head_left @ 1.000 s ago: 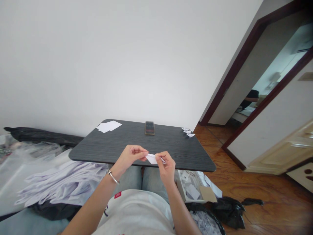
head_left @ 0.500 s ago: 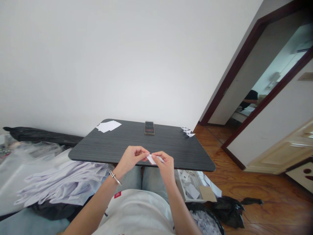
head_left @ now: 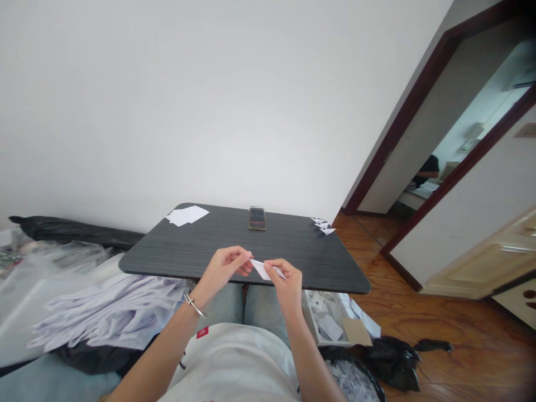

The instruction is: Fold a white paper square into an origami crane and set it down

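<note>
Left hand (head_left: 224, 272) and right hand (head_left: 288, 286) have closed fingers pinching a folded white paper piece (head_left: 266, 270) above the worktop (head_left: 201, 245) near edge. Apparently finished folds (head_left: 323, 225) sit at the far right corner; unfolded sheets (head_left: 187, 215) lie far left.

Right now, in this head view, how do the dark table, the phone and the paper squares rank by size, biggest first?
The dark table, by far; then the paper squares; then the phone, both near the far edge.
</note>
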### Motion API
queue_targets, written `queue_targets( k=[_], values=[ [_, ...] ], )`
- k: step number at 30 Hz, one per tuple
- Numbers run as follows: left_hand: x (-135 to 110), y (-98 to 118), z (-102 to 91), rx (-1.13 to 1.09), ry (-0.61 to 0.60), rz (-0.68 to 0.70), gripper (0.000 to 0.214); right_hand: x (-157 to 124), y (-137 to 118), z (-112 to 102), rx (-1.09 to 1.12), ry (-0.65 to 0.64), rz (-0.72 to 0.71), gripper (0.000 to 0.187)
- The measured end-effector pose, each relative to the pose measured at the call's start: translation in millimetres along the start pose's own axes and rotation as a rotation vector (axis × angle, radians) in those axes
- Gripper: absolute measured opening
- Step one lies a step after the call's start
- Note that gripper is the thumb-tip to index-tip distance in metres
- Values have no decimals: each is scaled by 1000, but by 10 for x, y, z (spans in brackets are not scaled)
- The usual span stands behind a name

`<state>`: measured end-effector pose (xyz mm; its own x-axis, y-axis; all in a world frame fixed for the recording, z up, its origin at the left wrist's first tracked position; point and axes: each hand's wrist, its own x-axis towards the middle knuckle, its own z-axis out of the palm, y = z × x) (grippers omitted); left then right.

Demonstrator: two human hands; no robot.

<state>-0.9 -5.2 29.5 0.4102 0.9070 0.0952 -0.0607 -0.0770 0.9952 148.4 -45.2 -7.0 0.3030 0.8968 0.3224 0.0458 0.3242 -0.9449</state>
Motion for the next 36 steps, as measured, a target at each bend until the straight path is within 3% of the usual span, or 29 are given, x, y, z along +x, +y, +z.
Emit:
queue_targets(
  k=[8,23,36],
  values=[
    [-35,22,-16,127,-33,105,20,-42,-46,-23,-69,5,-85,14],
    [-34,40,-71,287,-32,106,19,-58,-77,-24,-203,-6,-223,11],
    [15,11,-67,190,-73,72,15,-50,-43,-18,-235,-15,-272,12]
  ],
)
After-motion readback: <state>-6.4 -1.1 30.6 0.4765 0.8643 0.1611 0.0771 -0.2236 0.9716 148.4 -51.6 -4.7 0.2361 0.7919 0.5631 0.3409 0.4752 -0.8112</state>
